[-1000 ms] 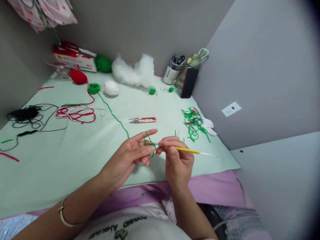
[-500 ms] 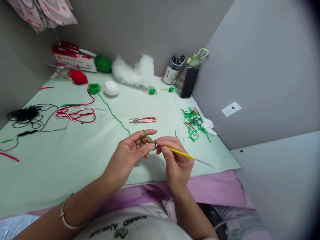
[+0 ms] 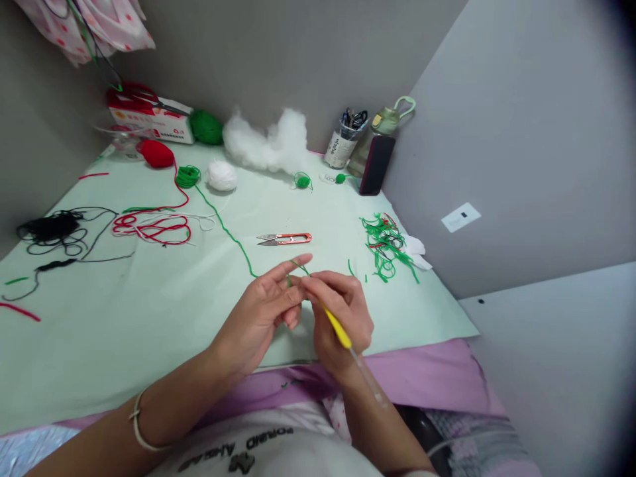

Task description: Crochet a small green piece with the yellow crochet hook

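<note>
Both hands work thin green yarn (image 3: 229,233) with a slim crochet hook (image 3: 338,330) just above the pale green mat (image 3: 149,311).
The yarn is a fine, matte strand running across the mat up to the fingers. The hook has a smooth yellow grip and a clear, tapered tail. The left hand (image 3: 265,306) is palm-up, its index finger extended, its thumb and other fingers pinched on the yarn. The right hand (image 3: 340,308) is closed around the hook near its head. Half a second ago the hook's tail pointed to the right; it now points down toward the person's body. Metal snips (image 3: 284,238) with red handles lie flat beyond the hands.
</note>
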Available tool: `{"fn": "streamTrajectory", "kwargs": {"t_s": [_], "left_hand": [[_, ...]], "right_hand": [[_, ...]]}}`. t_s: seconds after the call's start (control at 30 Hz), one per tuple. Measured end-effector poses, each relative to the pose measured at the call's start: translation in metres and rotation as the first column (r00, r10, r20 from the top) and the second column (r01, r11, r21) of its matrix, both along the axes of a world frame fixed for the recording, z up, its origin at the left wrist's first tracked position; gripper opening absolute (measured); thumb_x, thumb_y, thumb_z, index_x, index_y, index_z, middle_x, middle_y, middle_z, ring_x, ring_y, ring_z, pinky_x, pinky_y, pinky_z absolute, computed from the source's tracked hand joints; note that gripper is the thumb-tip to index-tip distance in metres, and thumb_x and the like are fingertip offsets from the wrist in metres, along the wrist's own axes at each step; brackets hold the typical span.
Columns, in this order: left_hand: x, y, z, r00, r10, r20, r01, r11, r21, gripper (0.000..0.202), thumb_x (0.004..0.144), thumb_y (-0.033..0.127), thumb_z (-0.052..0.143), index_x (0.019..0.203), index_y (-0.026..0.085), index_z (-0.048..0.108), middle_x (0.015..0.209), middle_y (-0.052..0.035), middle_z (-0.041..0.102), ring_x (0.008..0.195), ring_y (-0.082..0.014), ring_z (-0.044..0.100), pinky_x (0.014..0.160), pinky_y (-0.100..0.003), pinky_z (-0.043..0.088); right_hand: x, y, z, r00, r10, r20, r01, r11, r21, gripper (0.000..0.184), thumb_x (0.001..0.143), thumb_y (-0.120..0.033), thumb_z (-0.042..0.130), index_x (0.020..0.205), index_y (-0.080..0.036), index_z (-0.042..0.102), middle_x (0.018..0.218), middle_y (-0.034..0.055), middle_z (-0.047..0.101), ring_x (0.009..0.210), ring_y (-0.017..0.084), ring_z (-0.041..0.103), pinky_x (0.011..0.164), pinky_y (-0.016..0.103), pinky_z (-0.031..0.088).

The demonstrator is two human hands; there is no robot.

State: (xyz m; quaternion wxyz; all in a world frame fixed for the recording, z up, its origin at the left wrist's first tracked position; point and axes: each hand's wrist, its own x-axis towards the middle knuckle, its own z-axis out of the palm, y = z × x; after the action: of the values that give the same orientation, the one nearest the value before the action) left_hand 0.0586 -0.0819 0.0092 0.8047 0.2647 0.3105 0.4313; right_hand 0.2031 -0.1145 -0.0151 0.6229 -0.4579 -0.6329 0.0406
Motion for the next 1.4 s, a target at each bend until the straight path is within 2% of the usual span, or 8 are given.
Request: {"fn": "streamTrajectory", "kwargs": {"t_s": [0.07,0.17,0.33,0.43,0.53,0.77,0.9,1.4], "left_hand": [[-0.0021,0.0025,-0.0004,0.998,-0.043,0.046,0.046,0.997,-0.063,0.036,0.081,0.022,0.092,0.116,0.015,0.084,0.062,0.0089,0.047,0.046,0.0005,0.033,0.045,-0.012,0.034],[-0.0022,0.0035,0.0008,0.998,0.059,0.031,-0.058,0.998,-0.02,0.04,0.079,0.017,0.092,0.118,0.018,0.083,0.072,0.0065,0.055,0.048,0.0018,0.034,0.045,-0.01,0.033],[0.0004,0.0005,0.0,1.0,0.004,0.018,-0.004,1.0,-0.002,0.052,0.079,0.019,0.093,0.129,0.022,0.079,0.068,0.0074,0.054,0.048,-0.0002,0.037,0.046,-0.011,0.035],[-0.0051,0.0032,-0.0013,0.997,-0.05,0.057,0.053,0.997,-0.058,0.034,0.082,0.021,0.09,0.115,0.014,0.084,0.063,0.0096,0.043,0.046,0.001,0.026,0.043,-0.011,0.029],[-0.0076,0.0038,0.0,1.0,0.002,0.021,-0.003,1.0,0.01,0.03,0.084,0.019,0.089,0.113,0.019,0.085,0.068,0.0083,0.047,0.048,0.0011,0.029,0.045,-0.011,0.031],[-0.0015,-0.0041,-0.0047,0.991,0.012,-0.13,0.005,0.992,0.13,0.04,0.082,0.023,0.091,0.12,0.029,0.083,0.087,0.0016,0.068,0.06,-0.0043,0.044,0.05,-0.013,0.039],[-0.0063,-0.0041,-0.008,0.986,0.008,-0.169,0.018,0.988,0.153,0.042,0.082,0.025,0.091,0.122,0.03,0.082,0.091,0.0017,0.069,0.063,-0.0053,0.044,0.051,-0.014,0.04],[-0.0017,-0.0046,-0.0004,0.981,0.042,-0.187,-0.011,0.986,0.166,0.041,0.082,0.024,0.09,0.122,0.027,0.081,0.086,0.0019,0.071,0.059,-0.0066,0.047,0.053,-0.019,0.039]], "right_hand": [[0.0019,0.0008,0.0007,0.991,0.027,-0.127,-0.035,0.997,-0.064,0.021,0.102,-0.016,0.064,0.106,-0.028,0.081,0.094,0.0039,0.074,0.079,0.016,0.07,0.07,0.032,0.06],[0.0026,0.0016,0.0032,0.935,0.087,-0.343,-0.139,0.982,-0.129,0.022,0.106,-0.021,0.058,0.101,-0.025,0.079,0.086,0.0022,0.071,0.066,0.013,0.064,0.06,0.029,0.056],[-0.0004,-0.0014,0.0013,1.0,0.024,0.014,-0.024,1.0,-0.001,0.029,0.098,-0.01,0.067,0.114,-0.03,0.081,0.101,0.0049,0.075,0.09,0.017,0.073,0.077,0.032,0.06],[0.0038,-0.0013,0.0029,0.969,0.037,-0.246,-0.054,0.997,-0.061,0.022,0.102,-0.017,0.063,0.105,-0.029,0.081,0.091,0.0021,0.073,0.077,0.014,0.068,0.068,0.029,0.057],[0.0061,0.0008,0.0067,0.856,0.149,-0.496,-0.235,0.965,-0.115,0.019,0.104,-0.024,0.063,0.097,-0.028,0.081,0.086,0.0006,0.071,0.066,0.012,0.062,0.061,0.028,0.052],[0.0026,0.0002,0.0039,0.847,0.165,-0.505,-0.301,0.932,-0.201,0.014,0.101,-0.026,0.069,0.1,-0.028,0.083,0.092,0.002,0.078,0.074,0.014,0.067,0.07,0.031,0.055],[0.0063,0.0014,0.0026,0.763,0.18,-0.621,-0.387,0.897,-0.215,0.016,0.101,-0.033,0.068,0.097,-0.025,0.081,0.093,0.0036,0.08,0.071,0.014,0.068,0.069,0.031,0.057],[0.0051,0.0007,0.0017,0.822,0.233,-0.52,-0.387,0.898,-0.21,0.017,0.103,-0.027,0.066,0.102,-0.027,0.083,0.097,0.004,0.082,0.077,0.015,0.07,0.069,0.03,0.057]]}}
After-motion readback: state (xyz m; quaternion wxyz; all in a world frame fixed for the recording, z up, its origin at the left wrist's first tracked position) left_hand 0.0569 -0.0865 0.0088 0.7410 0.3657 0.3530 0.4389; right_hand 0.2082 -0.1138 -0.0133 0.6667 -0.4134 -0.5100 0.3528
